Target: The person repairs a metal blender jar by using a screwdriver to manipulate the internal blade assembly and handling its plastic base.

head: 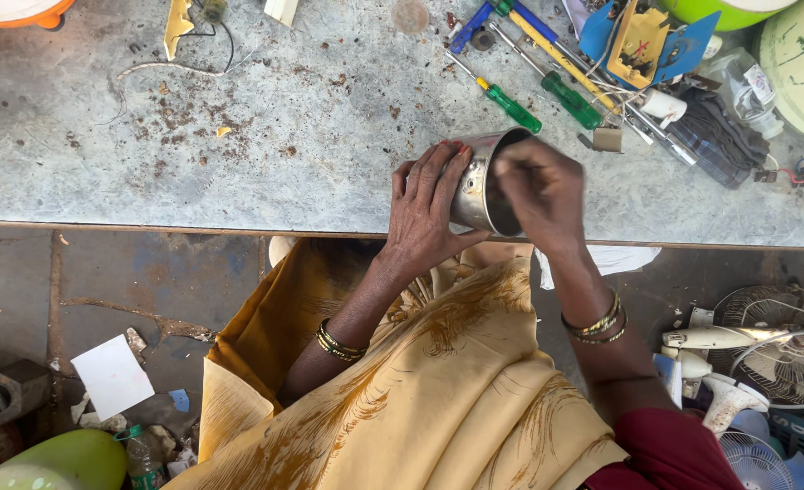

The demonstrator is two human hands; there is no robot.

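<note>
Yellow patterned cloth draped the person's lap at the near edge of the view, with gold bangles on the left wrist and a second set of bangles on the right. Down on the stone floor to the left lay a white card and a grey metal block, and to the right stood white table fans with wire guards. Just above the lap, at the near edge of the worn grey workbench, the left hand was wrapped around the side of a steel cup, fingers closed on its wall, holding it tilted on its side with the mouth turned toward the right. The right hand sat at that mouth with its fingers curled together and reaching inside; whether they pinched anything could not be told. Farther along the bench, just beyond the cup, lay a green-handled screwdriver, a second green-handled screwdriver and a yellow-shafted tool. Past these, near the far right edge, sat a blue and yellow plastic part, a folded dark checked cloth and a pale green round casing.
</note>
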